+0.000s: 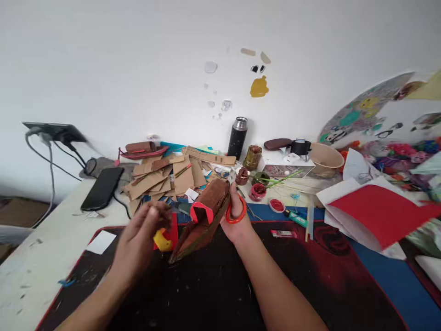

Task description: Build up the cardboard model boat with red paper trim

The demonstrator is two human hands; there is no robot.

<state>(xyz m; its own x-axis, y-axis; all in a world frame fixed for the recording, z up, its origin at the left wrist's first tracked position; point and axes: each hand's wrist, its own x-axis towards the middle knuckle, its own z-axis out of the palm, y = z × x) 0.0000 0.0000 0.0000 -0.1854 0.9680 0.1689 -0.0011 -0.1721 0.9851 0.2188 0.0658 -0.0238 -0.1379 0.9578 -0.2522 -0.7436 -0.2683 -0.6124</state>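
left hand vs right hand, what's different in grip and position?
The right hand has fingers through the orange scissors handle, beside the brown cardboard model; the left hand carries no tool.
The left hand is blurred, fingers loosely curled near a yellow piece; the right hand is sharp and closed.
The left hand sits nearer the camera, the right farther back.
Both hover over the black mat.

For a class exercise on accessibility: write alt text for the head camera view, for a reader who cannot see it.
Two hands work over a black mat: the right hand holds orange-handled scissors against a brown cardboard boat model, the blurred left hand beside it. Cardboard scraps, paint pots and a phone lie behind.
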